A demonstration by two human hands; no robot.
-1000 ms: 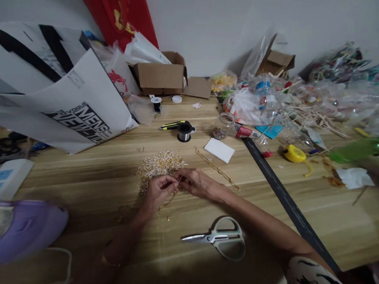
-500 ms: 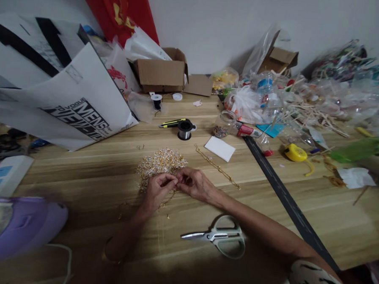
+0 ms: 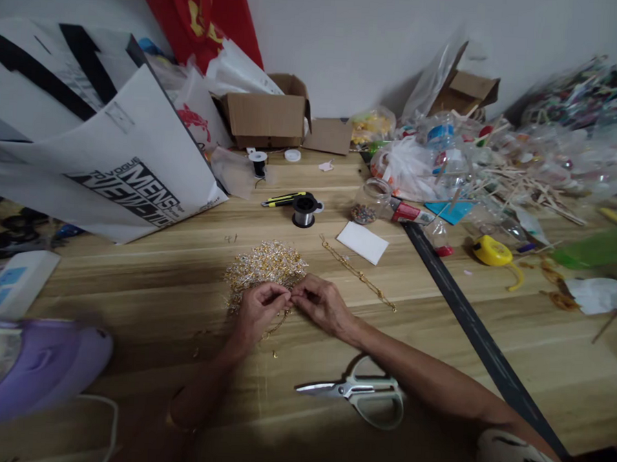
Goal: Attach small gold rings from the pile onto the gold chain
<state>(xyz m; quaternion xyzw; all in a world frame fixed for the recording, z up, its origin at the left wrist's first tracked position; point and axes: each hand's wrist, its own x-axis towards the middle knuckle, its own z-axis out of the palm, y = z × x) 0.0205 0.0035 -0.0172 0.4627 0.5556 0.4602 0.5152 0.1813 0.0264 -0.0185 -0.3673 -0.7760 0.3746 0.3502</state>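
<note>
My left hand is closed in a pinch at the front edge of a pile of gold and silver beaded pins. A thin gold chain trails from beneath its fingertips onto the wooden table. My right hand also pinches, its fingertips meeting those of the left; whatever lies between them is too small to make out. Beyond the right hand a second gold chain is stretched out on the wood. Scissors lie nearer to me, below the right forearm.
A wire spool and a yellow-black cutter lie behind the pile, with a white card to their right. A purple appliance stands at left. Bottles and sticks clutter the right, near a tape measure.
The view has shifted slightly, so most things sit a little further right. My right fingers have drawn closer together, still meeting the left fingertips. The chain still hangs below.
</note>
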